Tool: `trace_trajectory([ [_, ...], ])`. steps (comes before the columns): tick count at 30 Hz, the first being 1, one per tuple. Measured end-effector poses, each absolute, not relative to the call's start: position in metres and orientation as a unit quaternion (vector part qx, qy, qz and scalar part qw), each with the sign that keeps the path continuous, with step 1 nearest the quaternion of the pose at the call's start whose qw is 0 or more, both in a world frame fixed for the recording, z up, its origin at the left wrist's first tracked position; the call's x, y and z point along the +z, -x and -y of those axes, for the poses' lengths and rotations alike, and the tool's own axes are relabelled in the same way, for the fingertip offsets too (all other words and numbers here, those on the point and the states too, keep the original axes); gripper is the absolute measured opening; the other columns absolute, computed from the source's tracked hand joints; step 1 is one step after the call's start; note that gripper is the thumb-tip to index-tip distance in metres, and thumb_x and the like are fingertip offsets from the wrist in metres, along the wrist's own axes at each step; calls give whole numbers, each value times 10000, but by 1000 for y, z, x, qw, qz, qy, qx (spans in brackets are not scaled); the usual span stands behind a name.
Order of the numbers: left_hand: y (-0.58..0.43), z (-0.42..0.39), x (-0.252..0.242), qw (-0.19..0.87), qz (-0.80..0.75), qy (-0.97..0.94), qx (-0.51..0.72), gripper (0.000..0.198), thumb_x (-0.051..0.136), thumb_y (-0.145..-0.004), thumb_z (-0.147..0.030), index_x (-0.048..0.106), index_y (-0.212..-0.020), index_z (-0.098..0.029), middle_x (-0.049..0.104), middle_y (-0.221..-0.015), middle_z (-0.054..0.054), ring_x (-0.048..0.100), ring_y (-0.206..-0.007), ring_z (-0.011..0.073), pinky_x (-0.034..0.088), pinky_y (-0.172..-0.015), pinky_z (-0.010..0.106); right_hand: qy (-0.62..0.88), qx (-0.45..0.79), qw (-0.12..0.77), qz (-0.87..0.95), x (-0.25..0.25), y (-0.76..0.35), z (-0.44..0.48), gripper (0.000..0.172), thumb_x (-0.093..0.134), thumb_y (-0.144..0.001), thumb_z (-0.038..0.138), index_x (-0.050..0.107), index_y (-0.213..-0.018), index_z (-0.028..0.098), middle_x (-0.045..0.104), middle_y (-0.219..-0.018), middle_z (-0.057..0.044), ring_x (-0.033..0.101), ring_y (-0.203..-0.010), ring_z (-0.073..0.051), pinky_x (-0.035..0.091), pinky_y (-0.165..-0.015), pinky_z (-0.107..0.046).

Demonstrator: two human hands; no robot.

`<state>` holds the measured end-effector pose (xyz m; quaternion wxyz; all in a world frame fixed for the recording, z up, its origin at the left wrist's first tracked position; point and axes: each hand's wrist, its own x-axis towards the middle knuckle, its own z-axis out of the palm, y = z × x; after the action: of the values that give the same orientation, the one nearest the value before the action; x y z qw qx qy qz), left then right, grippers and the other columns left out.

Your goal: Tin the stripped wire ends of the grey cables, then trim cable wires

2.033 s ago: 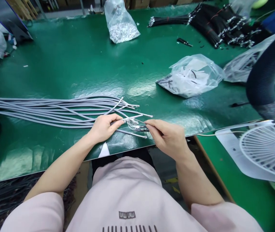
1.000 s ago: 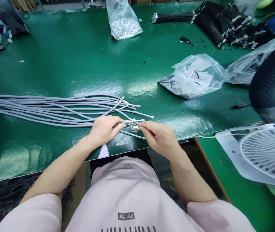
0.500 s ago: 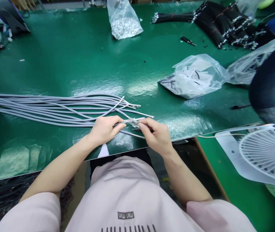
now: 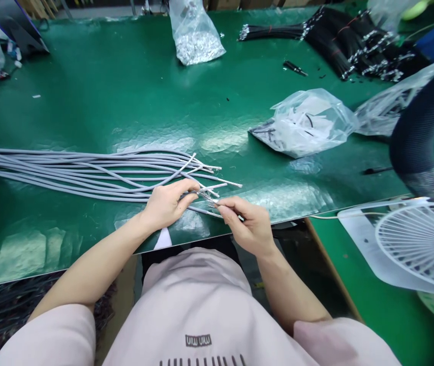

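Observation:
A bundle of long grey cables runs from the left edge across the green table, with pale stripped ends fanned out near the middle. My left hand pinches one grey cable close to its stripped end. Thin silvery strands stretch from there to my right hand, whose thumb and index finger are pressed together on their tips. Other cable ends lie just behind and between the hands.
On the green table are a bag of small silvery parts, a clear bag with white pieces, bundled black wires and a black tool. At right, a dark hose and white fan.
My right hand has moved slightly down, drawing the strands toward the table's front edge. The strands look thinner and straighter. My left hand has barely shifted.

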<state>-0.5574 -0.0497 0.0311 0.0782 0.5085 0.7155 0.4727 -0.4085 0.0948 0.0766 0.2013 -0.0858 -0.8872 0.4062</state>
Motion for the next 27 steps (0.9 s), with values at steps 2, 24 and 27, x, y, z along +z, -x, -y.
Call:
trace_trajectory([
  [2, 558, 49, 31, 77, -705, -520, 475, 157, 523, -913, -219, 653, -994, -184, 710, -953, 34, 660, -862, 124, 491, -784, 219, 80, 402, 203, 889, 75, 409, -94, 126, 534, -896, 175, 654, -861, 184, 656, -706, 16, 559, -561, -77, 432, -551, -195],
  [24, 558, 49, 27, 104, -669, -544, 495, 317, 462, -924, -174, 688, -1137, -239, 598, -802, 24, 559, -710, 97, 452, -663, 201, 147, 411, 215, 874, 78, 416, -89, 147, 522, -895, 229, 652, -850, 178, 611, -635, 13, 534, -522, -96, 425, -509, -212],
  [27, 560, 48, 27, 141, -684, -531, 480, 372, 433, -934, -201, 613, -1255, -251, 632, -873, 31, 573, -751, 111, 466, -713, 217, 4, 403, 193, 895, 89, 413, -71, 159, 498, -900, 181, 657, -889, 190, 692, -747, -19, 622, -634, -115, 486, -614, -220],
])
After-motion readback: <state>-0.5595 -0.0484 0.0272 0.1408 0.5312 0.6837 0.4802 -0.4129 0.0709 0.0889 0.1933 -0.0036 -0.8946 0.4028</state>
